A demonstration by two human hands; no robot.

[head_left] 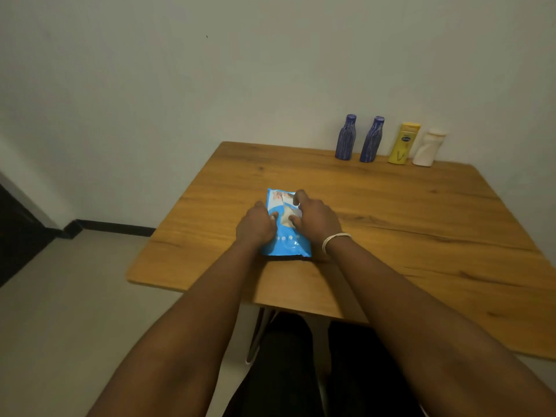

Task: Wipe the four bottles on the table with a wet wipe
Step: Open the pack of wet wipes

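Four bottles are standing in a row at the table's (pixel 421 224) far right edge, close against the wall (pixel 270 70) — two blue bottles (pixel 359 139), then a yellow bottle (pixel 403 143), then a white bottle (pixel 428 148), with narrow gaps between them. Bare tabletop is lying open between them and the wipes pack (pixel 284 227) — reaching from the front is meeting nothing. The wall is blocking any approach from behind.

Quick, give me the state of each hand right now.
Left hand: fingers curled on the left edge of the wet wipe pack, holding it down.
Right hand: fingers curled on top of the pack, pinching at it.
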